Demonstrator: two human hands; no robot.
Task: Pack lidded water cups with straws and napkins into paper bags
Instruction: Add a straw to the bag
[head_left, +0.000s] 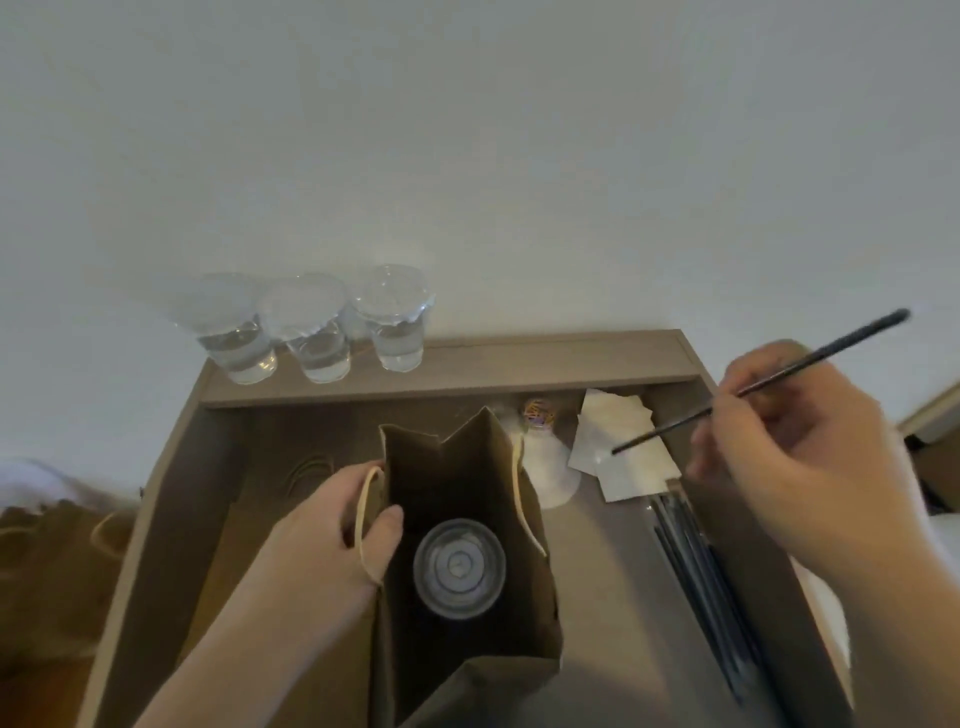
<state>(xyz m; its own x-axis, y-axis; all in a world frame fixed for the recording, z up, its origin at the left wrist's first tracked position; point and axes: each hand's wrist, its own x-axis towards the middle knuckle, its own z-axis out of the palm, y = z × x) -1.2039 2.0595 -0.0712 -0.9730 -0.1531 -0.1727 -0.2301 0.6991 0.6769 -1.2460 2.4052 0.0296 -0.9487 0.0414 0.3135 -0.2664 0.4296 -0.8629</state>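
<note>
Black straw (758, 384) in right hand (800, 457), right of the paper bag (467, 525).

We count four lidded cups: three on the ledge (545, 364), at (236, 332), (311, 332) and (395, 322), and one (460, 569) inside the bag (441, 457). We see one open bag, one lone straw (831, 349), one rubber-band ball (539, 412). The bundled straws (691, 561) and piled napkins (618, 441) we cannot count.

Holds paper bag (493, 686) open at its rim with left hand (343, 525), lidded cup (460, 566) inside; pinches black straw (810, 369) in right hand (810, 457) above napkins (618, 467), three water cups (317, 332) behind
</note>
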